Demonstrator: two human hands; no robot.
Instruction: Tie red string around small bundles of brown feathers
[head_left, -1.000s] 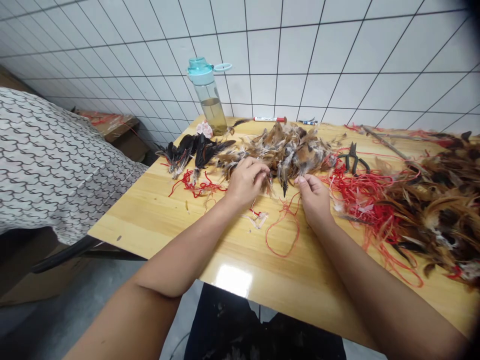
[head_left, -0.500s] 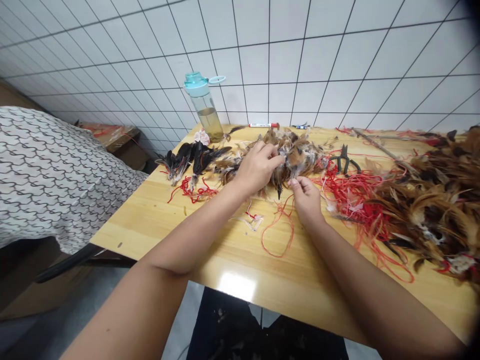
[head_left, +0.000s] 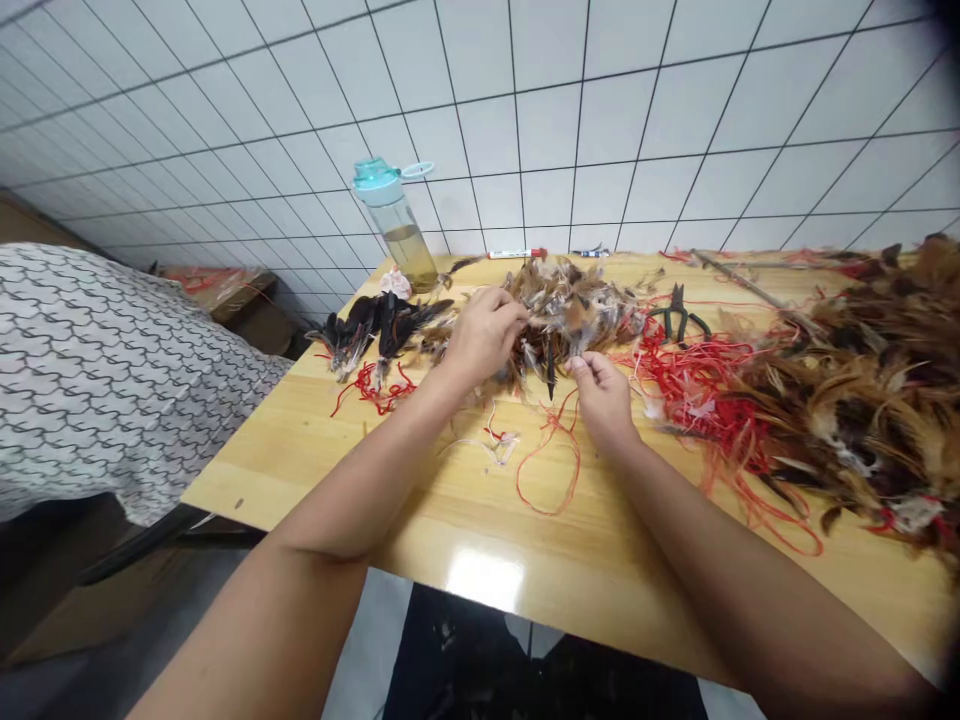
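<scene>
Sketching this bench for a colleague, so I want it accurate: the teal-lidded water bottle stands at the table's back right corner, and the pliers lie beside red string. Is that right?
Not quite: the head view shows the teal-lidded water bottle at the back left corner of the table, not the right. The pliers do lie beside red string.

From here, what the left hand [head_left: 484, 335] grips is hidden within the feather pile [head_left: 577, 305], and whatever the right hand [head_left: 604, 400] pinches is too thin to make out. The feather heap [head_left: 855, 400] at the tabletop's [head_left: 300, 440] right end is cut off by the picture's edge, and a small blue object [head_left: 592, 253] at the far edge is too small to tell.
</scene>
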